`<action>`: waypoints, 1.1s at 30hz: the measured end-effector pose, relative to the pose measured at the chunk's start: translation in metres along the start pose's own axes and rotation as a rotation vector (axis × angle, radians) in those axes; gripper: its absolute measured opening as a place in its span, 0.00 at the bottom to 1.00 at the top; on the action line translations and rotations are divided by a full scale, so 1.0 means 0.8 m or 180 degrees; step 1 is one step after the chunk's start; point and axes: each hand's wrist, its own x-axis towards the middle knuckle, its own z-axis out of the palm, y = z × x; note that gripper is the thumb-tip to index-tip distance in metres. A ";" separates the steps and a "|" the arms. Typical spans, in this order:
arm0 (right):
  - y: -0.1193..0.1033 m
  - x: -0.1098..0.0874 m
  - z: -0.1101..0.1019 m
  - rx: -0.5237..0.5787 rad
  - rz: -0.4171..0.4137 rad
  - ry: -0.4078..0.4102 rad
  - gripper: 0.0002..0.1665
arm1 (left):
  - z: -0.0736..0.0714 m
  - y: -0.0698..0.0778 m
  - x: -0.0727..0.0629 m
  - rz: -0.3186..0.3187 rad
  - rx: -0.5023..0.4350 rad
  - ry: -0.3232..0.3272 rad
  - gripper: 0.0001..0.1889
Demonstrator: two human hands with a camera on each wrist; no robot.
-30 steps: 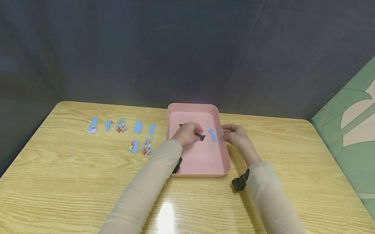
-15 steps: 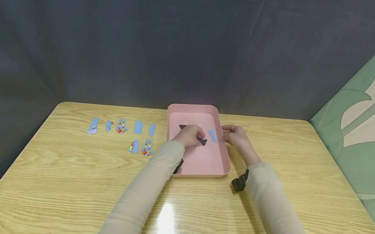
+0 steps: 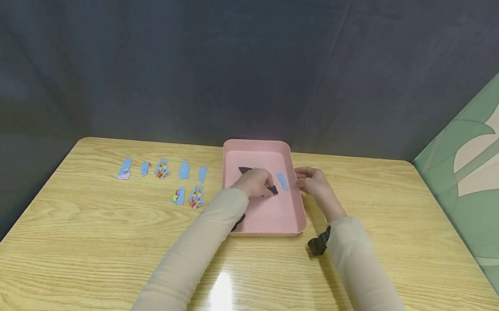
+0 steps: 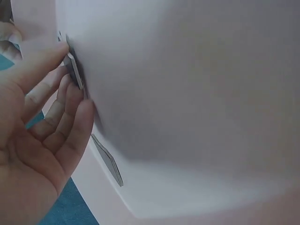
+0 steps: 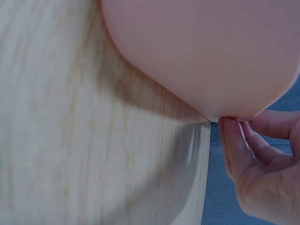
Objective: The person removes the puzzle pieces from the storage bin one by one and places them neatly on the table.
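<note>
Inside the pink tray (image 3: 271,224), my left hand (image 3: 256,182) pinches a dark, flat puzzle piece (image 3: 273,190) between thumb and fingertips. The left wrist view shows that piece (image 4: 73,71) tilted on edge, close over the tray floor. Another dark piece (image 3: 245,169) lies behind the left hand, partly covered by it. To the right of the held piece lies a light blue piece (image 3: 283,181). My right hand (image 3: 316,183) grips the tray's right side, and the right wrist view shows its fingertips (image 5: 230,125) at the tray wall.
Left of the tray, several blue puzzle pieces lie in two rows on the wooden table (image 3: 85,239). Among them are a piece with coloured patches (image 3: 197,198) and a plain blue one (image 3: 184,170). A dark curtain (image 3: 259,60) hangs behind the table's back edge.
My left hand has shifted slightly to the right and nearer within the tray, with the dark piece in its fingers. More of the other dark piece shows behind it. The right hand stays put.
</note>
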 end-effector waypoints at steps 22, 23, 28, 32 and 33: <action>0.004 -0.001 0.000 -0.0051 -0.0236 -0.0099 0.31 | -0.041 0.009 -0.028 0.0306 -0.0928 0.0345 0.22; 0.004 -0.001 0.000 -0.0045 -0.0215 -0.0091 0.31 | -0.043 0.008 -0.031 0.0328 -0.0983 0.0366 0.23; 0.003 -0.001 0.000 -0.0034 -0.0171 -0.0063 0.31 | -0.055 0.003 -0.046 0.0453 -0.1226 0.0488 0.23; 0.003 -0.001 -0.001 -0.0027 -0.0193 -0.0072 0.31 | -0.063 -0.006 -0.054 0.0496 -0.1417 0.0542 0.23; 0.003 -0.001 -0.001 -0.0018 -0.0200 -0.0078 0.31 | -0.065 -0.009 -0.056 0.0494 -0.1431 0.0552 0.23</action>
